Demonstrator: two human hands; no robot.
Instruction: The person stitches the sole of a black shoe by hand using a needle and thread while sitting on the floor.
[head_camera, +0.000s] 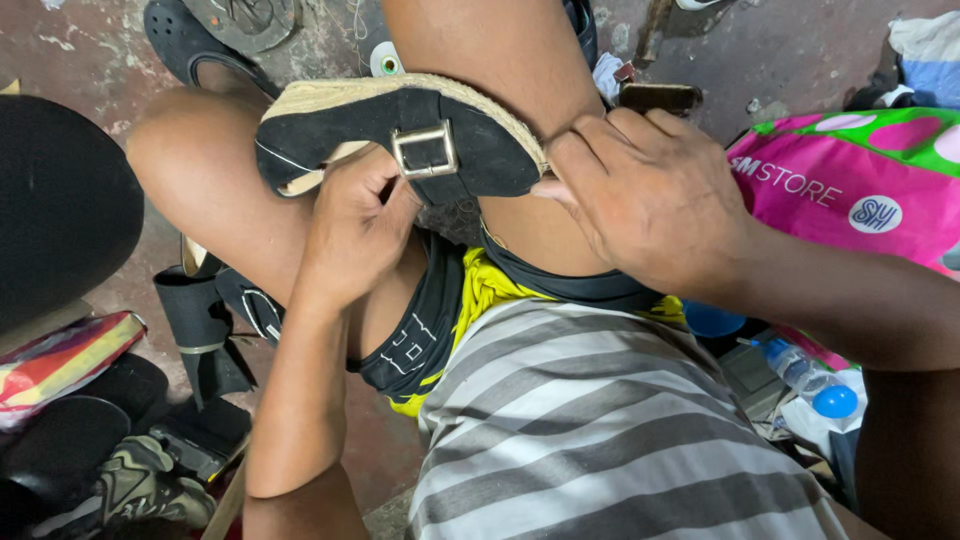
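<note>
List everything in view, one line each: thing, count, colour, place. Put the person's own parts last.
Shoe: one, black with woven tan sole edge and metal buckle, on the lap between both hands.
Shopping bag: one, pink with green spots, right side.
Plastic bottle: one, clear with blue cap, lower right.
Sandal: one, black, top left on the floor.
Sneaker: one, dark and grey, lower left.
Folded packet: one, red and yellow, left edge.
Striped shirt: one, grey and white, bottom centre.
Left hand: one, gripping the shoe from below.
Right hand: one, fingers pressing the shoe's end.
</note>
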